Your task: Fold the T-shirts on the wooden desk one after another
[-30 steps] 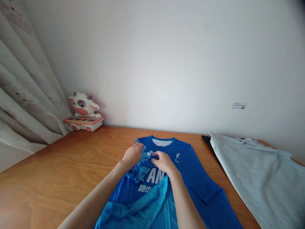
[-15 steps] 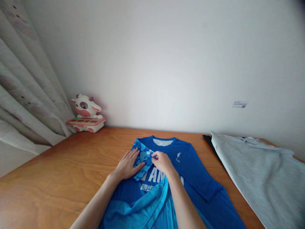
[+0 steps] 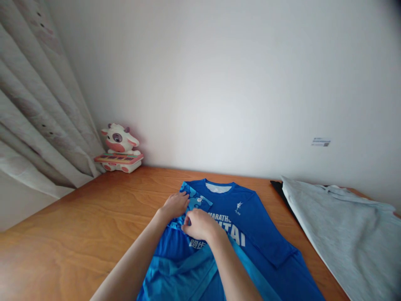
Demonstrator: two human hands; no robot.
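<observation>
A blue shirt with white lettering lies on the wooden table, its collar toward the wall. Its patterned light-blue sleeve is folded over the chest on the left. My left hand rests on the outer edge of that sleeve, fingers partly spread. Just right of it and lower, my right hand has thumb and fingertips bent together at the sleeve's lower edge, pinching the fabric. Bunched lighter-blue cloth lies under my forearms.
A cow toy with a keyboard stands at the back left, beside a curtain. A grey garment with something black under it lies at the right. The wall bounds the table behind.
My right hand has moved down and left from the sleeve's right corner to its lower edge, uncovering more lettering. My left hand has shifted slightly up. The view has turned slightly left.
</observation>
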